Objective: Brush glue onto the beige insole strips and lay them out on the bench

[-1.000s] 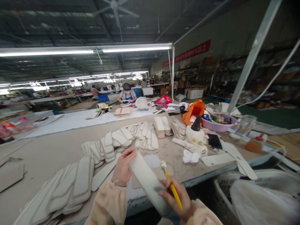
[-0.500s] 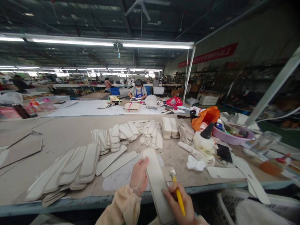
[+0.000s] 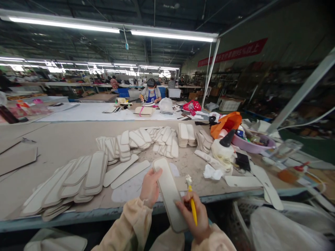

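My left hand [image 3: 150, 187] is closed on the upper left edge of a long pale strip with rounded corners [image 3: 169, 197], thumb on its face. The strip slants over the table's front edge. My right hand [image 3: 195, 214] grips a yellow-handled brush [image 3: 193, 205], its whitish, clumped tip pointing up, while its thumb touches the strip's lower right side. Two loose pale strips [image 3: 130, 174] lie just left of my left hand. Beyond them are overlapping rows of similar strips [image 3: 95, 170] and smaller stacks [image 3: 186, 134].
At right stand a white bottle with a black nozzle [image 3: 223, 150], crumpled tissue [image 3: 213, 172], a purple basin [image 3: 252, 147], a glass jar [image 3: 289, 151] and an amber glue bottle [image 3: 291, 173]. A white basket [image 3: 239, 218] sits below the table edge. Across the table, a co-worker [image 3: 151, 94] handles pieces.
The view has tilted and shifted, so the table appears slightly higher and further left. My hands still hold the strip and the brush, in nearly the same pose.
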A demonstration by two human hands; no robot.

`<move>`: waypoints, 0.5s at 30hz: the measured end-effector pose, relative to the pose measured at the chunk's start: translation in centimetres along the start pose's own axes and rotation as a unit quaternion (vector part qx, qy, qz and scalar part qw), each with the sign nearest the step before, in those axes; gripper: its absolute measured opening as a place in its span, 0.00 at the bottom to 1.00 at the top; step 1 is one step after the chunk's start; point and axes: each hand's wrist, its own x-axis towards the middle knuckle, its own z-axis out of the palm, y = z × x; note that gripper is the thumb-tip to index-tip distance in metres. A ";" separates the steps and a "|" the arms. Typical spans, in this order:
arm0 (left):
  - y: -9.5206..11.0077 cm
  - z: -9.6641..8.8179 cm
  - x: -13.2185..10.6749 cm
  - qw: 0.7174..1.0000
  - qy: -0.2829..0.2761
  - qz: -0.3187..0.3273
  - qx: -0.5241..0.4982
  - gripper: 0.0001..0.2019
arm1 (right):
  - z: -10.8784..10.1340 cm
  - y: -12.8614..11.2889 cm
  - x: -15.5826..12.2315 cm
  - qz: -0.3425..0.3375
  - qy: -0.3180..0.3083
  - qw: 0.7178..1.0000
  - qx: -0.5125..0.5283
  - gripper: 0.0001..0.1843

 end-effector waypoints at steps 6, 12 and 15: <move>-0.2 -0.3 0.4 0.998 0.049 0.038 0.013 0.12 | 0.1 0.2 -0.2 0.000 -0.008 1.000 -0.009 0.14; -0.1 -0.3 0.4 0.996 0.069 0.045 0.020 0.05 | 0.1 0.6 -0.3 -0.010 -0.012 0.999 -0.032 0.13; -0.3 -0.4 0.5 0.996 0.066 0.048 0.025 0.05 | 0.1 0.8 -0.3 -0.016 -0.016 0.999 -0.035 0.12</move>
